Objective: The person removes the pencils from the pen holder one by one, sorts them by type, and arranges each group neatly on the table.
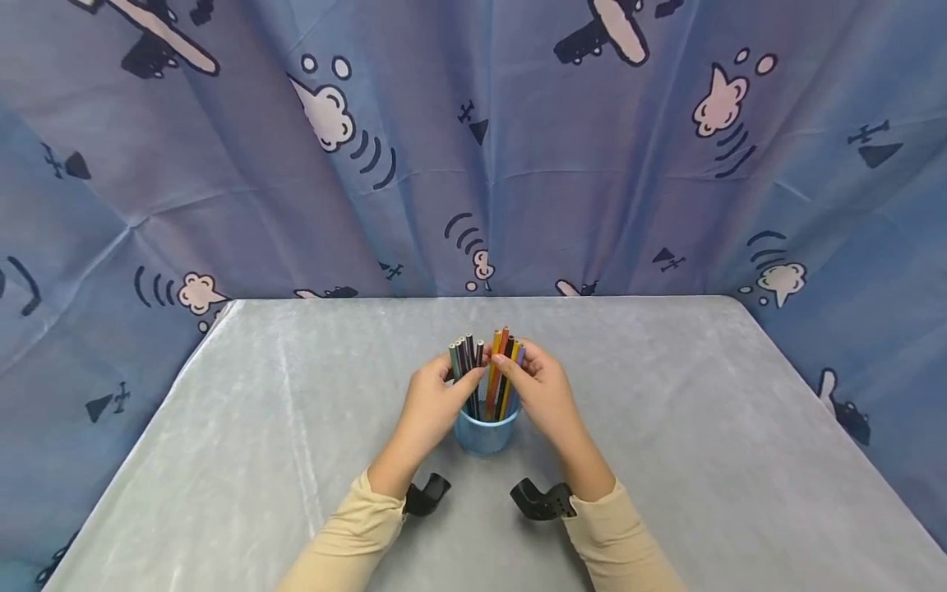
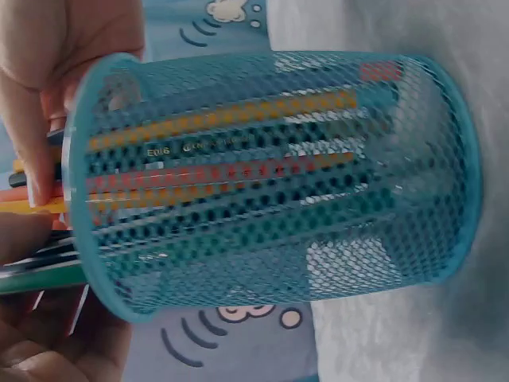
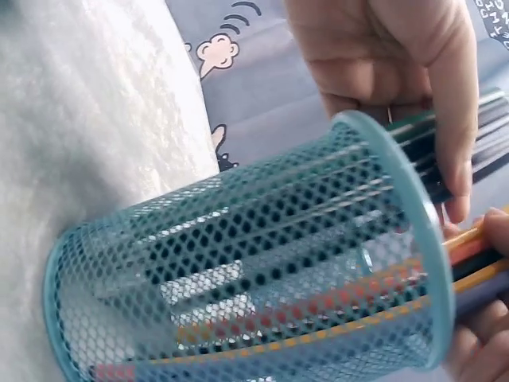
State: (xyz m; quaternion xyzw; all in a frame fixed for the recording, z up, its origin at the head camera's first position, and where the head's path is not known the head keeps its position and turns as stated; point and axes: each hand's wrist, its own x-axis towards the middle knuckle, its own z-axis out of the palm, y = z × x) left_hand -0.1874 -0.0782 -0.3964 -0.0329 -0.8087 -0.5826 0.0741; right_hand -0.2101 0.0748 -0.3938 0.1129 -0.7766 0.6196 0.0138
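Observation:
A light blue mesh pencil cup (image 1: pixel 484 440) stands upright on the table, filled with pencils. My left hand (image 1: pixel 436 399) grips a bunch of dark and green pencils (image 1: pixel 465 355) just above the rim, its thumb laid across them. Opposite it, my right hand (image 1: pixel 546 390) holds a second bunch of yellow, orange, black and purple pencils (image 1: pixel 496 362). A small gap parts the bunches. Through the mesh in the right wrist view, the lower ends of both bunches show inside the cup (image 3: pixel 238 270).
A grey-white cloth covers the table (image 1: pixel 355 395). Behind it hangs a blue curtain (image 1: pixel 414 230) printed with planes and clouds. Black wrist devices (image 1: pixel 427 495) sit at both cuffs, in front of the cup.

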